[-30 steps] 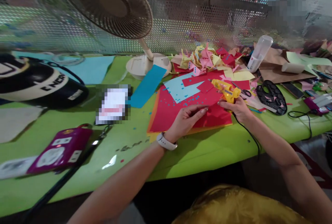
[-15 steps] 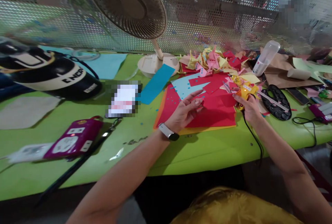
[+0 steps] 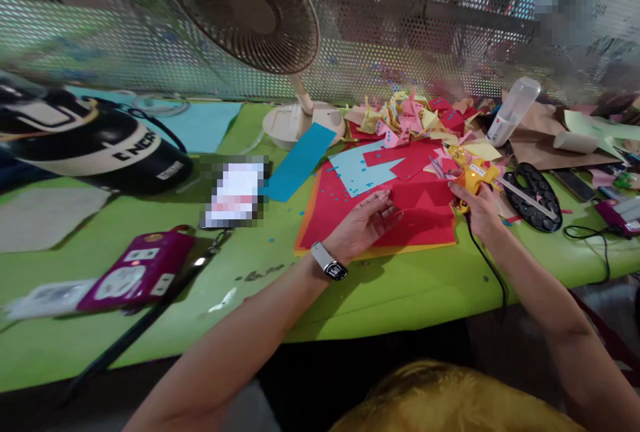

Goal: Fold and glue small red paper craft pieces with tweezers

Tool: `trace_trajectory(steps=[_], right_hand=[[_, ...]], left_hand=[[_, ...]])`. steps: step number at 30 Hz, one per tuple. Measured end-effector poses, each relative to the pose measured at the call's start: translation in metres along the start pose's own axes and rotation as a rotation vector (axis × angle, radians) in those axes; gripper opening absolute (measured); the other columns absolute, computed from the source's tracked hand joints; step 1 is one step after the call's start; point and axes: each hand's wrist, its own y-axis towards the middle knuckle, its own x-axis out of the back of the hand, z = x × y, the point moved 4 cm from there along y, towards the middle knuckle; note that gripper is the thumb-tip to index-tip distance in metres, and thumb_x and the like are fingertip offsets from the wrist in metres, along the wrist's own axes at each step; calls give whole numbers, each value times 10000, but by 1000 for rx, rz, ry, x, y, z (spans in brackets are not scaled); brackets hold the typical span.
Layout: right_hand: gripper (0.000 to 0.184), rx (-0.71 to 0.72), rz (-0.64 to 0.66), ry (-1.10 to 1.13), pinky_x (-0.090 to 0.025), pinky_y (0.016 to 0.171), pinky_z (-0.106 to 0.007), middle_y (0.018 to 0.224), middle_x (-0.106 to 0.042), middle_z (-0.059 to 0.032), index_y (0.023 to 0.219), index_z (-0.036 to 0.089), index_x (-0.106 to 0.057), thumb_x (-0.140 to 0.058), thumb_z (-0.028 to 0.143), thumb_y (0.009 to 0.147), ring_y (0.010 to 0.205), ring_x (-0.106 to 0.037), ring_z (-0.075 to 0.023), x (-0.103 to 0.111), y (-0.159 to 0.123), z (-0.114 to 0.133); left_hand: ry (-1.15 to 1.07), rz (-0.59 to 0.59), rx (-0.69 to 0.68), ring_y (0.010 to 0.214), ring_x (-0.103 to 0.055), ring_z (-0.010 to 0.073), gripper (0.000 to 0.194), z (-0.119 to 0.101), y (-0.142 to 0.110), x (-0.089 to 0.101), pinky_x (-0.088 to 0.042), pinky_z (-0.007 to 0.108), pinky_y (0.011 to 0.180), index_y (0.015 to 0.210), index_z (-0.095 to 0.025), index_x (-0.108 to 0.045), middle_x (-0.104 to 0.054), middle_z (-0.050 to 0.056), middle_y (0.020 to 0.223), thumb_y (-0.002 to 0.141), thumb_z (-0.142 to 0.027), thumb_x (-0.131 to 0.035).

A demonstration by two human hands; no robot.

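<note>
My right hand [image 3: 483,209] is wrapped round a yellow hot glue gun [image 3: 473,179], whose black cord hangs down over the table edge. Between my hands is a piece of red paper [image 3: 423,197], its right end by my right thumb. My left hand [image 3: 367,222], with a watch on the wrist, has thumb and fingers pinched at the paper's left end. Beneath lie a large red sheet [image 3: 325,219] and a light blue sheet [image 3: 350,169] strewn with small blue bits. A blue paper strip [image 3: 303,162] lies to the left.
Behind are a fan [image 3: 295,122], a heap of folded paper pieces [image 3: 407,119] and a clear bottle [image 3: 515,112]. A black palette [image 3: 533,199] is at right. Left are a phone [image 3: 235,192], a purple power strip [image 3: 137,269] and a black bag-like item [image 3: 100,145].
My left hand has turned and its spread fingers have closed at the left end of the red paper. My right hand stays in place with the glue gun.
</note>
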Motion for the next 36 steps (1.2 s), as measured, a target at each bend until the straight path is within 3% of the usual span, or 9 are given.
trace_trajectory(steps=[5,11,15,18,21,36], right_hand=[[483,29,-28,-30,-397,462,-193,680,-616,49,914,187,-662,-857,458,564,504,-485,-58,-1,1,4],[427,228,-117,-110,-424,467,-212,686,-647,5,807,188,-652,-739,593,705,525,-550,-89,11,-1,16],[482,250,99,-201,-462,476,-243,849,-702,-48,911,200,-666,-703,645,728,559,-578,-112,3,-16,20],[475,162,306,-247,-469,458,-248,830,-695,-56,909,188,-659,-711,627,736,533,-569,-113,-10,-28,14],[441,77,434,-256,-484,443,-248,765,-663,-38,888,175,-651,-719,588,753,501,-541,-105,-19,-34,4],[392,11,460,-264,-419,359,-187,698,-620,-12,843,175,-638,-730,547,759,440,-450,-60,-21,-36,-4]], left_hand=[[-29,4,-42,652,-674,92,153,0,3,5,-593,262,753,792,-175,-659,-703,-52,724,743,-115,-792],[-55,14,-92,679,-682,89,208,-1,8,7,-571,216,689,792,-182,-653,-736,-38,804,701,-159,-839],[-60,53,-87,595,-652,65,289,0,8,7,-557,192,645,772,-180,-632,-696,-66,694,638,-191,-888],[-57,52,-83,558,-629,54,312,1,8,10,-555,185,629,772,-174,-635,-677,-74,649,614,-202,-903],[-52,32,-92,570,-641,70,292,1,9,13,-567,209,643,761,-181,-651,-703,-56,677,612,-194,-902],[27,14,-195,707,-670,91,331,-3,7,10,-559,212,680,726,-188,-670,-729,-45,766,534,-226,-938]])
